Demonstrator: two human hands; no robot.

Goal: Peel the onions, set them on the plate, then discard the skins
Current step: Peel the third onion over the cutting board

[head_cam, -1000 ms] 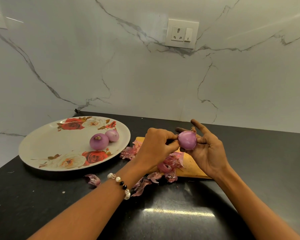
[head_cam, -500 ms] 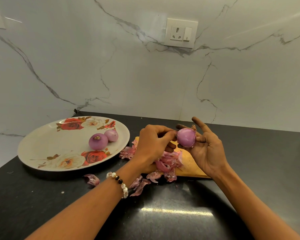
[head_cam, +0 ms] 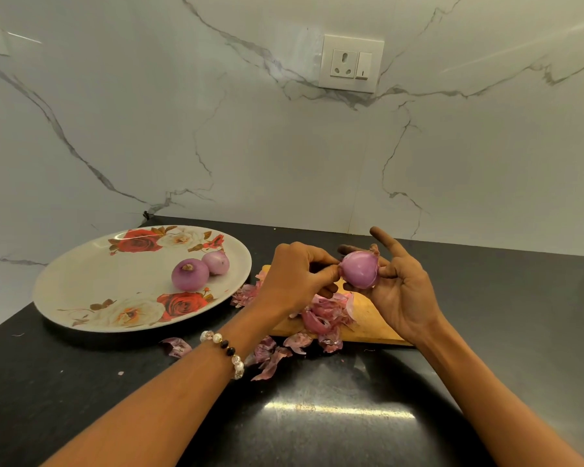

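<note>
1. Currently the right hand point(head_cam: 397, 294) cradles a purple onion point(head_cam: 359, 269) above the wooden board point(head_cam: 368, 323), fingers curled behind it with the index finger raised clear.
2. At the onion's left end the left hand point(head_cam: 295, 276) pinches something between thumb and fingertips, probably a last strip of skin (the strip itself is too small to make out).
3. Judging by its glossy surface, the bulb is likely firm, light and rather slippery, so a cupped grip round its middle suits it better than a fingertip hold.
4. A dry tuft at the top end looks brittle; skin there should tear off in flakes, best caught at a lifted edge.
5. Two peeled onions point(head_cam: 199, 273) already lie touching each other on the floral plate point(head_cam: 81, 298), well left of the hands.
6. Loose skins point(head_cam: 322, 316) lie heaped on the board and scattered over the dark counter point(head_cam: 317, 433); thin and papery, they call for gathering by the handful.
</note>
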